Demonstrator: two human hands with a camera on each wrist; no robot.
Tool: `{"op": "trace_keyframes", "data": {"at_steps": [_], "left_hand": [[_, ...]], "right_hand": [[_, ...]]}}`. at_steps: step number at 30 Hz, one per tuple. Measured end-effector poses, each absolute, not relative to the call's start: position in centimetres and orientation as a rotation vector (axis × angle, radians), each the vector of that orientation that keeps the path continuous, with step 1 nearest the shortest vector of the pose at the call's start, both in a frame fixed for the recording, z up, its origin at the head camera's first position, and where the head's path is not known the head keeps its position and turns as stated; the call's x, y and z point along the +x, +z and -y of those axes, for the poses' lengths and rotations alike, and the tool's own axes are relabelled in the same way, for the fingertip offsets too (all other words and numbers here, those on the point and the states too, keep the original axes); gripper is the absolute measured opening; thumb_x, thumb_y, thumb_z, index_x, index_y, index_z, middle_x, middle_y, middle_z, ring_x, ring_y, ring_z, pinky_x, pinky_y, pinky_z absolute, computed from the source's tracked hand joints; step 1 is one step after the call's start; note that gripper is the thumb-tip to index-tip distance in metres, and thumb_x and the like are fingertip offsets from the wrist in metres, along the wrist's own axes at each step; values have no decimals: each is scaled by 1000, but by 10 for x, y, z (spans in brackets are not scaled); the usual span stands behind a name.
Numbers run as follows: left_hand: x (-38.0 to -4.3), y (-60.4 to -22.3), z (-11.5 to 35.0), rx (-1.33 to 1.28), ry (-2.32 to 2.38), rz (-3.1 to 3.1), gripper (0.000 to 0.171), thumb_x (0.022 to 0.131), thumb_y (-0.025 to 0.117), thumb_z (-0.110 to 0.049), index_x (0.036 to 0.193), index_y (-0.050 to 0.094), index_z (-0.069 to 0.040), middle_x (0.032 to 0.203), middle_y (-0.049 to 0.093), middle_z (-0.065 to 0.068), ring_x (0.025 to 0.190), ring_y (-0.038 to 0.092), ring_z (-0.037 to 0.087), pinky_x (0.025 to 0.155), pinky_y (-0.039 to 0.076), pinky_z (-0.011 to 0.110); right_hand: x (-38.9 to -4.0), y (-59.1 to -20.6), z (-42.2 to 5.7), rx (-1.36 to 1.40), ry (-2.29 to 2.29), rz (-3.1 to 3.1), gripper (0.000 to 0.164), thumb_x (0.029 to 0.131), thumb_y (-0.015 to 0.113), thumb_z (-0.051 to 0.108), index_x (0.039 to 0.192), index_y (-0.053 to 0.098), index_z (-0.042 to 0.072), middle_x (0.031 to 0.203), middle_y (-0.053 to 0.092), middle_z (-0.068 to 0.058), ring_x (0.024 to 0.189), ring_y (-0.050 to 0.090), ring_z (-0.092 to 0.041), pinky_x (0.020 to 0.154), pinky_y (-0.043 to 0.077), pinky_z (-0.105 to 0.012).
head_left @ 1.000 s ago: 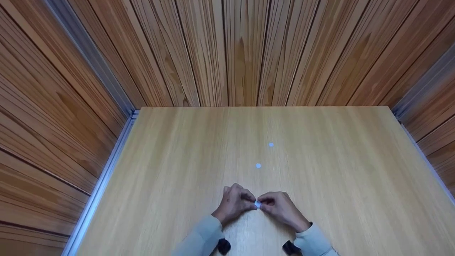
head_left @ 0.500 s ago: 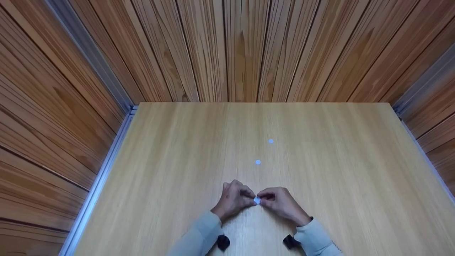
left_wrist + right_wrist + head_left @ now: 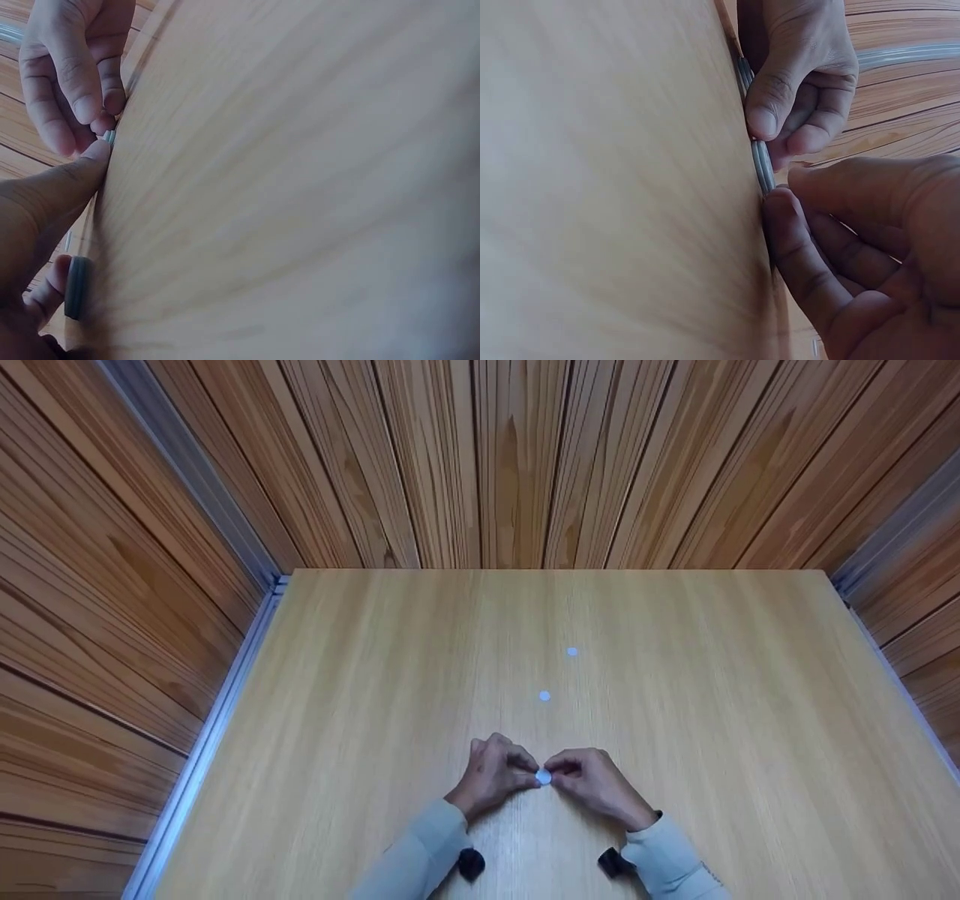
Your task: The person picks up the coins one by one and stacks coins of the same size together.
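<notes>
In the head view, a small white round disc point(image 3: 544, 777) is at the near middle of the wooden table, between both hands' fingertips. The left hand point(image 3: 495, 772) pinches its left edge with thumb and finger. The right hand point(image 3: 592, 781) holds its right edge the same way. From the right wrist, the disc point(image 3: 763, 165) shows a layered, grey-green edge, close against the tabletop. A second similar disc point(image 3: 77, 289) shows large in the left wrist view, beside the left hand's other fingertips point(image 3: 56, 279); from above the left hand hides it.
Two more white discs lie farther back, a nearer one point(image 3: 544, 696) and a farther one point(image 3: 572, 651). The table point(image 3: 375, 660) is bounded by wood-plank walls point(image 3: 510, 472) behind and at the sides, with a metal rail point(image 3: 202, 757) along the left edge.
The whole head view has shifted so the table and hands sit slightly higher in it. Both hands keep their place around the disc, whose face shows more fully between the fingertips.
</notes>
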State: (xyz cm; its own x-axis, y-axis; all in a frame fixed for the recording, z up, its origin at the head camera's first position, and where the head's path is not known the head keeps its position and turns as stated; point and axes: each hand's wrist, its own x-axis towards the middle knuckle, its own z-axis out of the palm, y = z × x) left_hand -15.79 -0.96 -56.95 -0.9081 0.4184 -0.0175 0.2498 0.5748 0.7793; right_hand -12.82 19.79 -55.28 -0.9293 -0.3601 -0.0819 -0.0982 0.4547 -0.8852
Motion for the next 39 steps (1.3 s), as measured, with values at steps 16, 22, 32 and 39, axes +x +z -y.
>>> {"op": "trace_keyframes", "data": {"at_steps": [16,22,32,39], "left_hand": [[-161,-565,8,535,1204,-2592,12,77,87,-28,87,80,-26,78,65,-25,82,45,3,83,24,38],[-158,-570,9,602,1253,-2608,13,75,88,-27,85,81,-24,79,67,-23,82,46,2,82,24,36],[-159,-569,10,585,1233,-2598,14,75,88,-27,86,81,-24,78,66,-25,81,45,3,82,24,37],[-159,-568,10,573,1236,-2585,13,75,88,-26,86,81,-25,78,64,-24,82,45,3,81,24,37]], "right_hand": [[-139,-550,-202,-419,-1408,-2504,13,92,69,2,104,75,2,100,73,-6,94,65,-24,80,50,-28],[-151,-550,-207,-343,-1381,-2528,16,92,68,2,107,73,0,103,73,-8,97,66,-23,82,51,-33],[-173,-548,-212,-295,-1428,-2593,17,89,69,-2,106,72,-4,98,73,-10,88,68,-22,77,52,-28],[-185,-545,-208,-215,-1439,-2609,19,89,70,-2,108,73,-2,98,73,-8,89,67,-21,75,52,-28]]}}
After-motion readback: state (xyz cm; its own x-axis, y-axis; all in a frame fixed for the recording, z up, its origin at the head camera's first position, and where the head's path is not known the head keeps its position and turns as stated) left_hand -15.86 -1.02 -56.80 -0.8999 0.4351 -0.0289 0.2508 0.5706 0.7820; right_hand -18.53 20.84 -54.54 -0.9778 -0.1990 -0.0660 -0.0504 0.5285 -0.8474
